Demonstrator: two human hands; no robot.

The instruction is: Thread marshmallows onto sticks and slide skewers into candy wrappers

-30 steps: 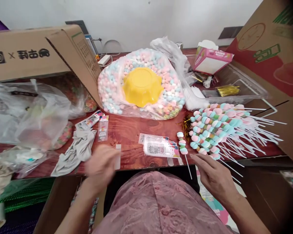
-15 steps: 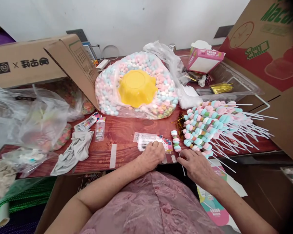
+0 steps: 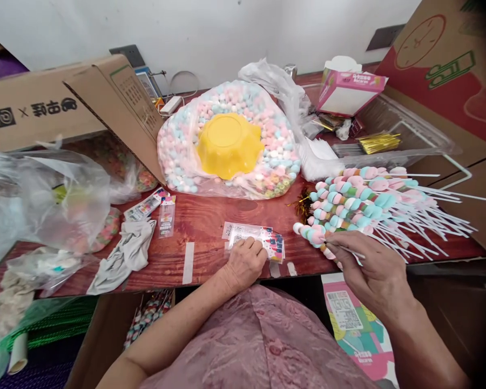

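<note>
Between its thumb and fingers my right hand (image 3: pixel 372 267) pinches the stick of a marshmallow skewer (image 3: pixel 314 233). Its pastel sweets point left, at the near edge of a pile of similar skewers (image 3: pixel 350 200) with white sticks toward the right. Curled fingers of my left hand (image 3: pixel 247 265) press on a small stack of printed clear plastic bags (image 3: pixel 273 243) near the table's front edge. The fingertips there are partly hidden.
A big clear bag of pastel marshmallows (image 3: pixel 178 135) lies at the back, a yellow scalloped bowl (image 3: pixel 229 143) upside down on it. A clear tray (image 3: pixel 421 143) holds gold ties (image 3: pixel 378 143). Left are a grey cloth (image 3: pixel 127 254), plastic bags (image 3: pixel 65 200) and a cardboard box (image 3: pixel 36 113).
My right hand has lifted the single skewer off the table edge and moved it right, turning it sideways by the pile. My left hand stays on the bags, shifted slightly left.
</note>
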